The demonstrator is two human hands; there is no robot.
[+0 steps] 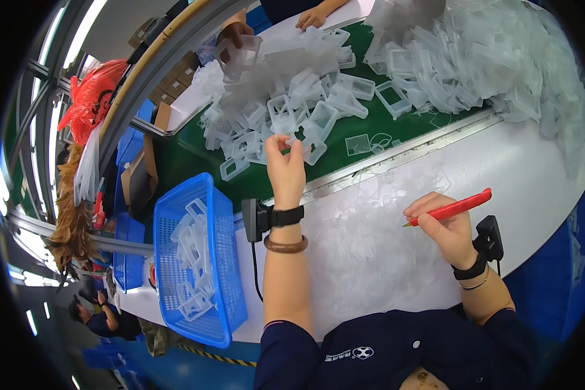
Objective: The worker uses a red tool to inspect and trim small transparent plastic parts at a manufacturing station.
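Note:
My left hand [285, 166] reaches out over the green belt and pinches a clear plastic frame [297, 144] at the near edge of a heap of clear plastic frames [286, 91]. A black device and a brown bangle sit on that wrist. My right hand [443, 227] rests over the white table [539, 188] and grips a red knife-like tool [455, 207], tip pointing left. Thin clear offcuts [370, 227] lie on the table between my hands.
A blue basket [224, 260] with several clear frames stands at my left. A second big heap of frames [474, 58] fills the far right. Another person's hands [312, 16] work across the belt. Red bags [91, 97] and blue crates [129, 250] lie at the left.

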